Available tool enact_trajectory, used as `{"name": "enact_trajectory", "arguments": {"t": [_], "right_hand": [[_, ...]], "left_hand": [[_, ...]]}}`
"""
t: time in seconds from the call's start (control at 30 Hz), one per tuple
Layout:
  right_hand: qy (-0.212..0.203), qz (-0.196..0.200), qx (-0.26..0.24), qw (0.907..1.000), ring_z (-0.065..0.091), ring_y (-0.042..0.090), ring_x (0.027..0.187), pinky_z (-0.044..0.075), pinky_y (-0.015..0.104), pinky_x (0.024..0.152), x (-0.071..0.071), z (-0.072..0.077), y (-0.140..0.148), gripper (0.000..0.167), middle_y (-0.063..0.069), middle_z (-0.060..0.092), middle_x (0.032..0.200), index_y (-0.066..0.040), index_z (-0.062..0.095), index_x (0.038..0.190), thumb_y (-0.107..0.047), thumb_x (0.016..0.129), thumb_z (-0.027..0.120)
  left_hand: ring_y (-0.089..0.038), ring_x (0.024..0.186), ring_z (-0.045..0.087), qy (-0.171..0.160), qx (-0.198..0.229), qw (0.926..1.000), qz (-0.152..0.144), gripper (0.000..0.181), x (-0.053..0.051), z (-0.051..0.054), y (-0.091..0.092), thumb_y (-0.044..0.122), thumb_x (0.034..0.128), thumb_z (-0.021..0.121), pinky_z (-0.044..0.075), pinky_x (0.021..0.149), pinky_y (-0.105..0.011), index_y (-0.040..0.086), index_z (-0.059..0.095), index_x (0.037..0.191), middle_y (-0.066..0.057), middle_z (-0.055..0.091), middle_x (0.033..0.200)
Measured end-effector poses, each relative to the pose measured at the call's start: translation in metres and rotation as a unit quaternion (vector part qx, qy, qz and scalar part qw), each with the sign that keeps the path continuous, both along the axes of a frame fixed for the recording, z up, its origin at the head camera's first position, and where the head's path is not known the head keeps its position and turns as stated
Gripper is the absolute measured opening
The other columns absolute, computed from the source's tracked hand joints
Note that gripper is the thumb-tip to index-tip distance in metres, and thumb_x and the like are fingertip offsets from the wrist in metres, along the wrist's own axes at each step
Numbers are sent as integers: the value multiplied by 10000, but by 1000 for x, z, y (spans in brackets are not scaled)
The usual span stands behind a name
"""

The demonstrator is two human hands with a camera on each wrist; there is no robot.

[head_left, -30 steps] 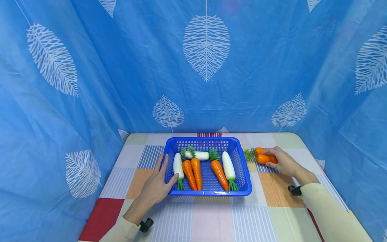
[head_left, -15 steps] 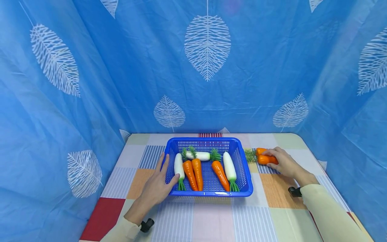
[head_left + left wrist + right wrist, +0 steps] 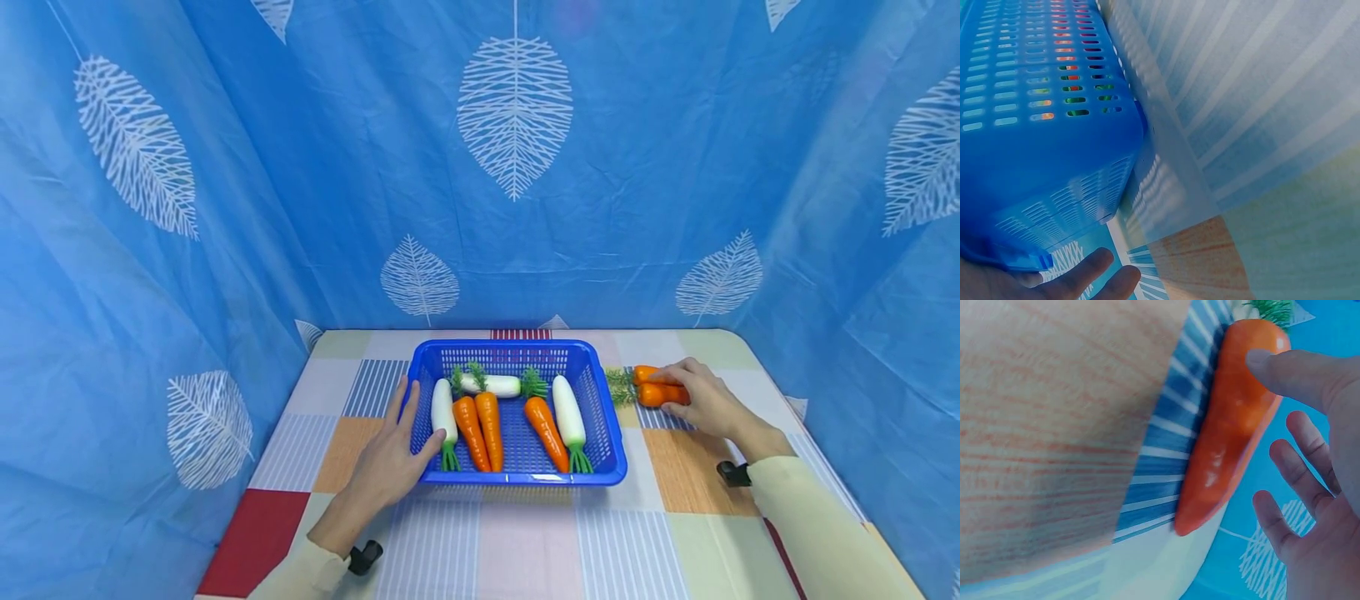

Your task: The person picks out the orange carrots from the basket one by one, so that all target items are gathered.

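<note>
A blue mesh basket point(image 3: 517, 480) stands mid-table, with three carrots point(image 3: 546, 435) and three white radishes point(image 3: 567, 410) in it. My left hand point(image 3: 387, 464) rests at the basket's left side, fingers spread and thumb over the rim. In the left wrist view, its fingertips point(image 3: 1121, 282) show below the basket wall point(image 3: 1041, 156). Right of the basket, two carrots lie side by side on the cloth. My right hand point(image 3: 708, 404) pinches the nearer carrot point(image 3: 655, 395); the farther carrot point(image 3: 644, 373) lies against it. The right wrist view shows the thumb on the carrot point(image 3: 1225, 444); the index finger is hidden.
A patchwork checked cloth point(image 3: 525, 550) covers the table. Blue curtain point(image 3: 345, 167) with white leaf prints hangs behind and along both sides. Green carrot tops point(image 3: 619, 387) lie close to the basket's right wall.
Almost nothing has changed. The camera view has shifted slightly; both hands, the basket and the carrots keep their places.
</note>
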State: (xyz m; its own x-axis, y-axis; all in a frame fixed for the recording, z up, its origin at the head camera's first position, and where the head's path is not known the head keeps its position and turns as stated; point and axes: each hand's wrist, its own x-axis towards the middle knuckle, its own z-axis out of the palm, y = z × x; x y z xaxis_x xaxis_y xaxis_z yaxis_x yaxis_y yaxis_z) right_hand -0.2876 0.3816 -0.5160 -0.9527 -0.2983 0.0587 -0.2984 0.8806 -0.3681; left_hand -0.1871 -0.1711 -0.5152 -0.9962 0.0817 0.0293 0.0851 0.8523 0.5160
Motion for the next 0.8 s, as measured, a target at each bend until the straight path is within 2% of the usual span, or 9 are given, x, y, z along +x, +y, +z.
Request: {"name": "enact_trajectory", "arguments": {"t": [0.2,0.47,0.67,0.8], "right_hand": [[148,102,-85,9998,634,520,1305,599,796,1130,3,12,-10,538,290,637,1457,-63,730,1514,-118,1011,914],[737,519,-166,9958,666,485,1257,626,764,1073,6,30,-35,507,249,686,1408,-82,741,1495,-53,1011,891],[730,549,-301,9954,653,492,1324,575,799,1126,10,44,-58,509,250,695,1440,-81,731,1522,-60,1033,869],[716,590,-359,9950,672,487,1336,602,777,1128,12,53,-73,494,240,698,1445,-105,731,1527,-77,1051,861]], "left_hand": [[-584,1641,523,58,6,10000,-25,997,-1,0,-1,622,1141,628,685,1046,-711,191,138,1894,-151,43,1993],[-589,1635,528,37,72,10000,-53,994,0,-1,-2,602,1148,637,695,1027,-705,178,134,1893,-151,32,1994],[-593,1631,530,76,120,9999,-57,988,0,0,-2,593,1150,642,700,1009,-701,174,142,1892,-161,49,1991],[-586,1640,524,72,134,9999,-53,998,-1,-1,-1,610,1143,641,696,1021,-704,175,143,1891,-155,47,1992]]}}
